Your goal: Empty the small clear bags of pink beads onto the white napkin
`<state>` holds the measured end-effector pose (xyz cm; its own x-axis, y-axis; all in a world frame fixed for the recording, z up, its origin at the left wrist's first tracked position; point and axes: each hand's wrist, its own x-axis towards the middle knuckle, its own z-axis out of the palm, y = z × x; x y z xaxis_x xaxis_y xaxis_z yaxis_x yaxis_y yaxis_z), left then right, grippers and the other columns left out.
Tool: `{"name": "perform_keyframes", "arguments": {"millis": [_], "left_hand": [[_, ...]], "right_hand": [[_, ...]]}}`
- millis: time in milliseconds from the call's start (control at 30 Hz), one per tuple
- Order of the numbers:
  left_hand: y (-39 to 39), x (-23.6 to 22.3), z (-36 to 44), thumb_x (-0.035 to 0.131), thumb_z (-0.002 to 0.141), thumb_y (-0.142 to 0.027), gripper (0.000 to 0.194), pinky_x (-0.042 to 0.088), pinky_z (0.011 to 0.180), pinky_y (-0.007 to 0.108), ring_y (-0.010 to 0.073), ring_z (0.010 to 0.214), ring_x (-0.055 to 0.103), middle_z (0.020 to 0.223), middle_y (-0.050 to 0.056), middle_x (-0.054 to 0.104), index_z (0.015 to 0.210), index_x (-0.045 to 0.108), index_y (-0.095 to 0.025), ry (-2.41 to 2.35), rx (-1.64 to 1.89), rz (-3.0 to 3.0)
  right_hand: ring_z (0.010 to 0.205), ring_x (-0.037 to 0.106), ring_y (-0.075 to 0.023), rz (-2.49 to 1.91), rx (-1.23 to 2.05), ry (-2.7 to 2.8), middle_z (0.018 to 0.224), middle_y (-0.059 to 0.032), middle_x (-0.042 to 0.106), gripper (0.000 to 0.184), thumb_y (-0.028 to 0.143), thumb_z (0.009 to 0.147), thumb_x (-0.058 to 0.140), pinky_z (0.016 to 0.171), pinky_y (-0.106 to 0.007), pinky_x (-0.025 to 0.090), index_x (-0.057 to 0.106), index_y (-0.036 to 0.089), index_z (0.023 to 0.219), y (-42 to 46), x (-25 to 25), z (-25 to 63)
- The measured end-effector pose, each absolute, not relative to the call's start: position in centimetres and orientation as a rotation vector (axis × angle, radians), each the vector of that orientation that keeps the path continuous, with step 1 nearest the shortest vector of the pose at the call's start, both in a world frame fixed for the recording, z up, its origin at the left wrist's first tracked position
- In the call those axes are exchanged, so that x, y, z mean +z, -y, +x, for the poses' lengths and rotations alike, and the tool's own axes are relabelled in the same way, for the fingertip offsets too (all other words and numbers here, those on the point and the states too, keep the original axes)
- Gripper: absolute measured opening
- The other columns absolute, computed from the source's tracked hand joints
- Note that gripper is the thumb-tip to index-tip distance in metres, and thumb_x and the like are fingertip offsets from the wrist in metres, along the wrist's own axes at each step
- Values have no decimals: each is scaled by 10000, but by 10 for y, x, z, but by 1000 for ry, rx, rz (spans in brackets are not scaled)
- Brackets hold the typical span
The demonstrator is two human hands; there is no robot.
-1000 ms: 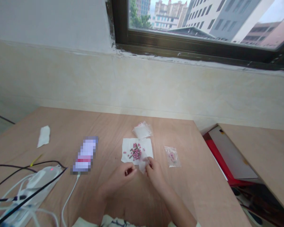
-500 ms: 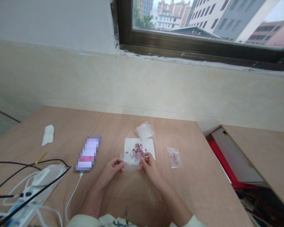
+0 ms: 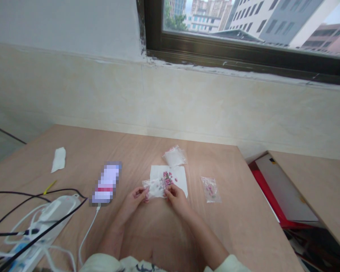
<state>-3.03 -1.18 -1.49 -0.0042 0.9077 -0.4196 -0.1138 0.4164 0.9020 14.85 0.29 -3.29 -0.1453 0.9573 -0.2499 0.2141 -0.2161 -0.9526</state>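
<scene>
A small clear plastic bag [image 3: 156, 187] is stretched between my two hands above the near left part of a white paper sheet [image 3: 182, 186]. My left hand [image 3: 136, 198] pinches the bag's left side, with a bit of pink showing by its fingertips. On the opposite side, my right hand [image 3: 176, 197] grips the bag between thumb and fingers. Small pink and dark pieces [image 3: 167, 176] lie heaped on the paper just beyond the right fingers; they are too small to name. The bag hides part of the sheet.
Behind the paper lies a stack of clear bags [image 3: 175, 156]. To the right is a clear bag with pink pieces inside [image 3: 211, 190]. A charging phone [image 3: 106, 183], a power strip [image 3: 56, 211] with tangled cables and a white scrap [image 3: 58, 159] occupy the left.
The bag has been raised and turned, so it now covers more of the paper's left part. My right hand has shifted slightly left. The view has moved a little.
</scene>
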Motion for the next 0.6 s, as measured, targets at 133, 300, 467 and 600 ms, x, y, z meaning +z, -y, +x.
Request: {"name": "perform_keyframes", "arguments": {"millis": [133, 300, 467, 600], "left_hand": [[11, -16, -34, 639, 591, -392, 313, 481, 588, 247, 109, 580, 537, 616, -18, 571, 739, 591, -120, -1280, 921, 809], [9, -14, -34, 656, 569, -378, 295, 466, 522, 215, 91, 514, 520, 555, -39, 552, 698, 568, -127, -1327, 920, 829], [5, -16, -32, 661, 545, -403, 327, 410, 391, 181, 66, 399, 475, 497, -62, 512, 667, 520, -134, -1358, 957, 860], [3, -11, -30, 648, 553, -406, 324, 387, 349, 170, 57, 369, 459, 495, -73, 491, 666, 492, -146, -1387, 991, 882]], "right_hand": [[473, 442, -101, -1465, 1478, 1291, 520, 30, 509, 270, 447, 661, 523, 438, -206, 310, 491, 179, 642, -4, -37, 150], [413, 404, -79, -1446, 1537, 1234, 535, 34, 518, 294, 465, 659, 517, 401, -200, 297, 467, 176, 670, -4, -42, 150], [379, 374, -63, -1441, 1572, 1180, 523, 41, 508, 319, 487, 647, 517, 366, -190, 266, 452, 175, 649, -5, -40, 149], [364, 367, -57, -1455, 1591, 1133, 514, 46, 501, 353, 514, 618, 532, 357, -190, 267, 445, 173, 640, -6, -38, 148]]}}
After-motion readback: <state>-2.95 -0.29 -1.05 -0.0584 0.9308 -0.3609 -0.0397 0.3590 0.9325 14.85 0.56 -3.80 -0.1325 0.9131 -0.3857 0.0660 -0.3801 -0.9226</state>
